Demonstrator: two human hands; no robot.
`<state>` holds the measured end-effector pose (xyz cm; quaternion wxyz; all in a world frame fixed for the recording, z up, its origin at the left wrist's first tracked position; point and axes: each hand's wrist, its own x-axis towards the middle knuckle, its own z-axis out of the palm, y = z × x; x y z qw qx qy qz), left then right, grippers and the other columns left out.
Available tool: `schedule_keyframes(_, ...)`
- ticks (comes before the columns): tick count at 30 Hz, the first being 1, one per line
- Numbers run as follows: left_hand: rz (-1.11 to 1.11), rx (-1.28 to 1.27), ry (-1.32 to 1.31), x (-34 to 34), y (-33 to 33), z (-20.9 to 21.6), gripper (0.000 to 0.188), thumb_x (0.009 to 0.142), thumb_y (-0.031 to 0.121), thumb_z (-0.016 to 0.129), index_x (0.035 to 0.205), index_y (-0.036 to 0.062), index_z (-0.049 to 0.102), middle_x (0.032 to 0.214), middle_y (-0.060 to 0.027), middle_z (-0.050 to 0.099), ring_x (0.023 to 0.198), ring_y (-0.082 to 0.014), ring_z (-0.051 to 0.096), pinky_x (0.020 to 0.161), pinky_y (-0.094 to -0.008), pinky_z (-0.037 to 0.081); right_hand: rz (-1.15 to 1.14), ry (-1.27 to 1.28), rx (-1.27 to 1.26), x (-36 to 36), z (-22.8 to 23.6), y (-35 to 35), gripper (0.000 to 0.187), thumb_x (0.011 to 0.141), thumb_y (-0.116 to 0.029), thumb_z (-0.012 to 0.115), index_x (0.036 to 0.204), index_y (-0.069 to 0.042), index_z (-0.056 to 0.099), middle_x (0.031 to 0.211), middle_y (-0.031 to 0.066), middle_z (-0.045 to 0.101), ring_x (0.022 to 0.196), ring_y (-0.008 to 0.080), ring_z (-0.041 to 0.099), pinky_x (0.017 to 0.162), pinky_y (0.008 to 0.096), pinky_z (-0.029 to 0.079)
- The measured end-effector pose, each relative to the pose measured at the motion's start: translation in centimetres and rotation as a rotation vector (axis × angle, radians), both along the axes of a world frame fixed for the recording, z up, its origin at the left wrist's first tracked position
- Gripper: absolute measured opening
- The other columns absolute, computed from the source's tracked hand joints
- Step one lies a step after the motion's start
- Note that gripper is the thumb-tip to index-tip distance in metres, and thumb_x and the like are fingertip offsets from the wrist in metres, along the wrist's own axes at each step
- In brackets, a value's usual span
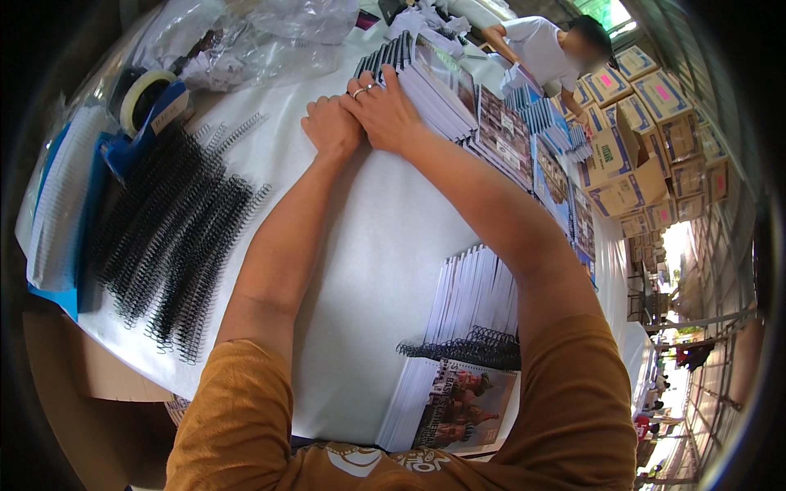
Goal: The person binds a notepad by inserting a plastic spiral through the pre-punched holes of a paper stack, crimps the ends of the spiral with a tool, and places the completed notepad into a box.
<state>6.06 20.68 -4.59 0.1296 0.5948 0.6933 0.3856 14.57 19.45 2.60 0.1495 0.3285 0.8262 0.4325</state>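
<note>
At the far middle of the table, both my hands meet beside a row of stacked calendars or notebooks with dark spiral edges. My left hand is curled closed, and whatever lies under its fingers is hidden. Touching it, my right hand wears rings and has its fingers partly stretched, the index finger apart, against the near end of the row. Black spiral binding coils lie in a big pile left of my forearms. Under my right arm are a bundle of white page blocks, more black coils and a picture-covered calendar.
A blue tape dispenser and a wrapped white stack stand at the left edge. Clear plastic lies at the far left. Picture-covered stacks continue rightward. Beyond them, a person works near piled cartons.
</note>
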Motion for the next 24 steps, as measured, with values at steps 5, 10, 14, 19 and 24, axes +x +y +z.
schedule_keyframes(5, 0.113, 0.037, -0.038, -1.4, 0.8, -0.4, 0.027, 0.081, 0.03, 0.052, 0.087, 0.0069, 0.064, 0.096, -0.0101, 0.06, 0.097, -0.0271, 0.051, 0.084, -0.0417, 0.033, 0.059, 0.162, -0.037, -0.9, 0.4, 0.5, 0.036, 0.073, -0.018, 0.061, 0.107, -0.02, 0.049, 0.112, 0.0029, 0.054, 0.109, 0.0196, 0.046, 0.082, 0.0441, 0.028)
schedule_keyframes(10, 0.231, 0.097, -0.071, -2.0, 1.3, -0.6, 0.028, 0.083, 0.03, 0.05, 0.087, 0.0063, 0.064, 0.096, -0.0105, 0.06, 0.098, -0.0266, 0.051, 0.085, -0.0423, 0.032, -0.001, 0.215, -0.065, -1.9, 0.7, 0.6, 0.033, 0.075, -0.02, 0.06, 0.106, -0.019, 0.048, 0.107, 0.0032, 0.058, 0.106, 0.0204, 0.05, 0.08, 0.0421, 0.028)
schedule_keyframes(14, 0.222, 0.093, -0.05, -2.3, 1.1, -0.5, 0.028, 0.084, 0.03, 0.05, 0.088, 0.0063, 0.064, 0.096, -0.0107, 0.059, 0.096, -0.0269, 0.052, 0.085, -0.042, 0.033, -0.059, 0.207, -0.057, -2.6, -0.2, 1.0, 0.035, 0.076, -0.022, 0.061, 0.108, -0.018, 0.048, 0.107, 0.0038, 0.059, 0.107, 0.0199, 0.05, 0.08, 0.0423, 0.028)
schedule_keyframes(19, 0.422, 0.177, -0.145, -3.2, 2.2, -0.3, 0.026, 0.082, 0.029, 0.054, 0.086, 0.0047, 0.063, 0.092, -0.0112, 0.058, 0.092, -0.0287, 0.053, 0.079, -0.0437, 0.038, -0.092, 0.353, -0.005, -2.6, 0.7, 1.7, 0.038, 0.076, -0.023, 0.061, 0.111, -0.018, 0.047, 0.108, 0.0026, 0.059, 0.107, 0.0177, 0.051, 0.077, 0.0418, 0.029)
schedule_keyframes(24, 0.731, 0.19, -0.264, -5.9, 3.0, 0.0, 0.033, 0.084, 0.03, 0.054, 0.104, 0.0041, 0.054, 0.107, -0.0155, 0.05, 0.105, -0.0293, 0.046, 0.082, -0.0466, 0.037, -0.164, 0.227, -0.018, -3.0, 0.5, 1.6, 0.047, 0.077, -0.026, 0.062, 0.119, -0.018, 0.044, 0.122, 0.0058, 0.054, 0.113, 0.0187, 0.048, 0.084, 0.0429, 0.029)
